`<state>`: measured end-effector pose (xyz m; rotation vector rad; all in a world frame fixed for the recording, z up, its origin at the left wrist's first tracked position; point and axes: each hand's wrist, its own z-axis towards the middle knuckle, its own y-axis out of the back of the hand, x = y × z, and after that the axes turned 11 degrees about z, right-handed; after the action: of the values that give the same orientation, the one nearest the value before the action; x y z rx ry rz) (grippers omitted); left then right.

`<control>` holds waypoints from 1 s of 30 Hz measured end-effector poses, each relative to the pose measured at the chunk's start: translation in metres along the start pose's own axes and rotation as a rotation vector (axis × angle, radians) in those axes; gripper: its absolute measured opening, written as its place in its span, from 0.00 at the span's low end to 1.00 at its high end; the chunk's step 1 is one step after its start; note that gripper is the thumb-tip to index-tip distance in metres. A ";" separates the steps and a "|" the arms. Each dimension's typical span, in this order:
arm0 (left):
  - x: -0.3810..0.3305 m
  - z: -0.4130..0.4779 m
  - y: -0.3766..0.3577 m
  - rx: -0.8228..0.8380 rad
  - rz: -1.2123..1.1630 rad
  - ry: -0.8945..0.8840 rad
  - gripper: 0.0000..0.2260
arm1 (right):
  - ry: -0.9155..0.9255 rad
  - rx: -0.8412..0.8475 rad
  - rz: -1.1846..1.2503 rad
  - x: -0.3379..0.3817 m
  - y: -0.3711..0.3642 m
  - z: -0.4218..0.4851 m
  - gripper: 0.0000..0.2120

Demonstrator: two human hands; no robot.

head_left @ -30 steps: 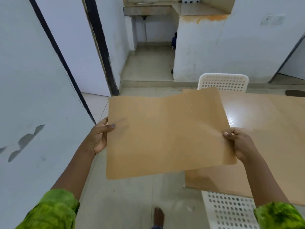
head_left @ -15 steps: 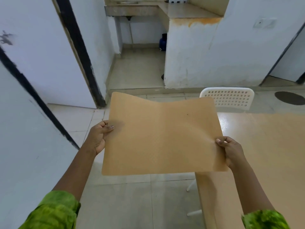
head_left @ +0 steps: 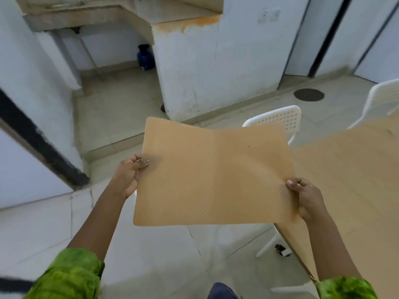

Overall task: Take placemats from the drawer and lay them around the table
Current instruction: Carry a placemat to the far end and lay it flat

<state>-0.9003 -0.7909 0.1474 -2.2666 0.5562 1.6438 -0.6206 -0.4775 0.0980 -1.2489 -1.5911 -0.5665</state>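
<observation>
A tan rectangular placemat (head_left: 213,175) hangs spread out in the air in front of me, slightly creased down its middle. My left hand (head_left: 128,174) pinches its left edge and my right hand (head_left: 306,197) pinches its right edge. The light wooden table (head_left: 354,173) lies to the right, and the mat's right part overlaps the table's near left corner. The drawer is not in view.
One white perforated chair (head_left: 280,117) stands behind the placemat at the table's left end; another white chair (head_left: 384,98) is at far right. A white half wall (head_left: 205,67) stands ahead, a blue jar (head_left: 145,57) under a counter. A black-edged door frame (head_left: 38,143) is on the left.
The view has swung right and tilted, so the doorway slid left and more of the room shows. Both hands still hold the placemat, now closer to the table's corner.
</observation>
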 end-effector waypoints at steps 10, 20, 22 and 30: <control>-0.067 0.205 -0.121 0.297 0.302 -0.145 0.08 | 0.062 -0.312 0.129 0.022 -0.009 0.098 0.11; -0.120 0.372 -0.244 0.583 0.366 -0.172 0.06 | 0.074 -0.573 0.289 0.054 -0.021 0.189 0.11; -0.128 0.405 -0.267 0.646 0.396 -0.185 0.05 | 0.078 -0.632 0.335 0.051 -0.026 0.200 0.10; -0.164 0.489 -0.373 0.966 0.458 -0.231 0.10 | 0.149 -0.954 0.573 0.046 -0.089 0.194 0.11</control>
<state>-1.1827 -0.2210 0.1542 -1.2792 1.4855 1.3168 -0.7798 -0.3301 0.0804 -2.1890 -0.7320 -1.0541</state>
